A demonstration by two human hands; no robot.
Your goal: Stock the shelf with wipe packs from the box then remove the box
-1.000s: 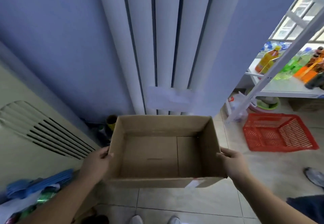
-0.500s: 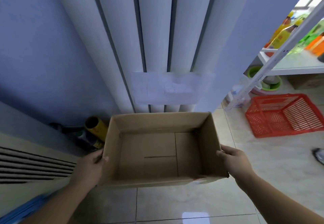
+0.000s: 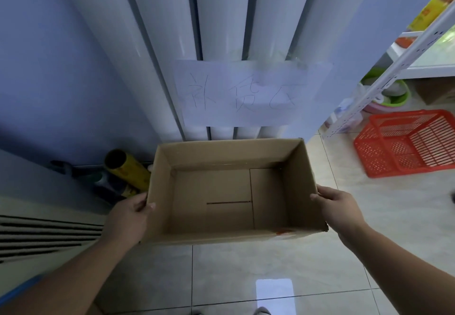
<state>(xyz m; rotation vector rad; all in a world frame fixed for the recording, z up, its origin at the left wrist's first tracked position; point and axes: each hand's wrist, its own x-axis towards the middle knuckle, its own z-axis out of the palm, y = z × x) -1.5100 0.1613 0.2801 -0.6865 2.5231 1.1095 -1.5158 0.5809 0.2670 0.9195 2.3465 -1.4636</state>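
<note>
Fingers [image 3: 145,204] of the left hand [image 3: 128,218] curled round the left wall of the empty cardboard box [image 3: 221,157] and the right hand [image 3: 337,210] gripped its right wall likewise, the box sitting open side up low by the tiled floor [image 3: 234,265], just before the white radiator [image 3: 221,19] with its paper sign [image 3: 246,93]

Cardboard box [image 3: 221,191]: brown, open-topped, upright, interior bare; gripped at both short sides by left hand [image 3: 130,218] and right hand [image 3: 337,208]. White shelf unit [image 3: 394,73] stood to its right.
</note>
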